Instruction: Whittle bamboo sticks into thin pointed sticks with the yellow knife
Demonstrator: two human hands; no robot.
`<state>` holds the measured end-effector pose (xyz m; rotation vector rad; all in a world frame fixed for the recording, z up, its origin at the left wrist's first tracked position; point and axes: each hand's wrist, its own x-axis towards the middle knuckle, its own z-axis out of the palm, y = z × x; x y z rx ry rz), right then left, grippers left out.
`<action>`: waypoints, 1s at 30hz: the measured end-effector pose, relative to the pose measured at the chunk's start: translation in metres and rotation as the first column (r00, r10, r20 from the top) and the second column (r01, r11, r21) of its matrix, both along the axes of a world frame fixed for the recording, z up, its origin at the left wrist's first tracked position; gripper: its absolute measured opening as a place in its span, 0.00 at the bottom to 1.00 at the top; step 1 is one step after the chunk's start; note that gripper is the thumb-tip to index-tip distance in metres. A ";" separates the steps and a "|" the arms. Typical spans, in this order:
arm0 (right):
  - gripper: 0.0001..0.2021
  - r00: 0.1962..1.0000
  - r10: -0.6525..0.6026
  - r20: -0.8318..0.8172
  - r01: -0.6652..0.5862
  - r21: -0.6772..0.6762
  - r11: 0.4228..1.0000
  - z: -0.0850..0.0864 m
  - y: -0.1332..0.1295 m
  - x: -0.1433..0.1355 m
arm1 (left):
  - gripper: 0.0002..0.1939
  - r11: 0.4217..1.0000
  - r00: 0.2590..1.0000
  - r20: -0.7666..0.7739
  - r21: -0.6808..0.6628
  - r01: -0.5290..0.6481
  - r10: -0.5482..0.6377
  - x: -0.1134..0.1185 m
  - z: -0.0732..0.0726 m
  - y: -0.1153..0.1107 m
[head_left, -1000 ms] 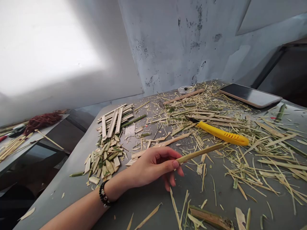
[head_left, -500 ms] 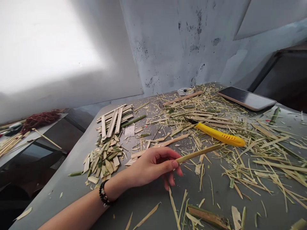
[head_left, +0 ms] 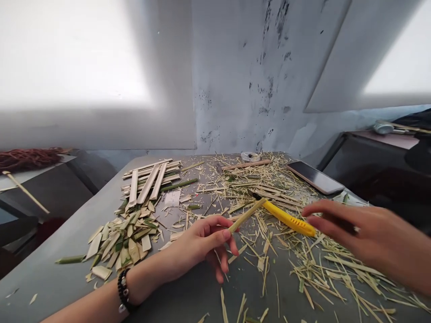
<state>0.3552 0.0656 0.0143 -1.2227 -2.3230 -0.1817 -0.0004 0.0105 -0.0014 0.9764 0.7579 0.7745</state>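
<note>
Pinched between thumb and fingers of the left hand (head_left: 204, 242), the narrow, straight bamboo strip (head_left: 247, 216) is pale yellow-green, slanting out beyond the fingertips to the right, its far end overlapping the yellow knife (head_left: 290, 220) in view. Unlike half a second ago, the right hand (head_left: 370, 242) is now in view, fingers slightly parted just beside the knife's handle, contact unclear, and the strip points more steeply away from the left fingers.

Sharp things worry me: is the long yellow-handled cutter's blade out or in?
Out: a dark blade juts from the far end of the yellow handle.
</note>
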 end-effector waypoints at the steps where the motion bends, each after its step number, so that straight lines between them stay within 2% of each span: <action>1: 0.20 0.995 0.042 0.085 -0.037 -0.061 0.997 -0.003 0.013 -0.008 | 0.18 1.000 1.000 0.010 -0.001 -0.007 0.007 0.000 -0.001 0.000; 3: 0.24 0.979 0.083 0.187 -0.061 -0.116 0.991 -0.013 0.036 -0.025 | 0.18 1.000 1.000 0.025 0.000 -0.012 0.012 0.000 -0.002 0.000; 5: 0.24 0.975 0.090 0.204 -0.070 -0.106 0.992 -0.026 0.051 -0.040 | 0.19 1.000 0.999 0.033 0.002 -0.015 0.015 0.000 -0.003 -0.001; 9: 0.20 0.980 0.109 0.169 -0.093 -0.097 0.991 -0.038 0.058 -0.045 | 0.19 1.000 0.998 0.054 0.002 -0.021 0.021 -0.001 -0.008 -0.001; 12: 0.21 1.000 0.002 -0.002 -0.002 -0.140 0.990 -0.032 0.050 -0.033 | 0.19 1.000 0.997 0.079 -0.003 -0.012 0.012 0.000 -0.010 0.001; 14: 0.23 0.978 -0.088 -0.188 0.050 -0.199 0.979 -0.025 0.041 -0.029 | 0.18 1.000 0.996 0.091 -0.004 0.004 -0.003 0.001 -0.009 0.001; 16: 0.22 0.945 -0.123 -0.304 0.052 -0.230 0.972 -0.021 0.030 -0.032 | 0.16 1.000 0.996 0.089 0.001 0.011 -0.011 0.001 -0.009 0.001; 19: 0.15 0.950 0.032 -0.310 -0.094 -0.186 0.978 -0.022 0.014 -0.046 | 0.14 1.000 0.999 0.054 0.008 0.003 -0.003 0.001 -0.008 -0.001; 21: 0.13 0.937 0.222 -0.269 -0.268 -0.150 0.952 -0.026 0.007 -0.056 | 0.16 1.000 1.000 0.020 0.006 -0.006 0.006 0.001 -0.008 -0.002; 23: 0.13 0.906 0.352 -0.235 -0.389 -0.136 0.911 -0.030 0.004 -0.063 | 0.17 1.000 1.000 -0.017 -0.004 -0.010 0.010 0.000 -0.007 -0.003; 25: 0.13 0.893 0.394 -0.216 -0.427 -0.135 0.894 -0.034 0.004 -0.065 | 0.18 1.000 0.999 -0.043 -0.027 -0.006 0.004 0.000 -0.007 -0.003; 30: 0.08 0.919 0.310 -0.245 -0.344 -0.111 0.932 -0.038 0.000 -0.061 | 0.11 0.997 0.999 0.024 -0.076 0.028 -0.026 0.002 -0.002 -0.002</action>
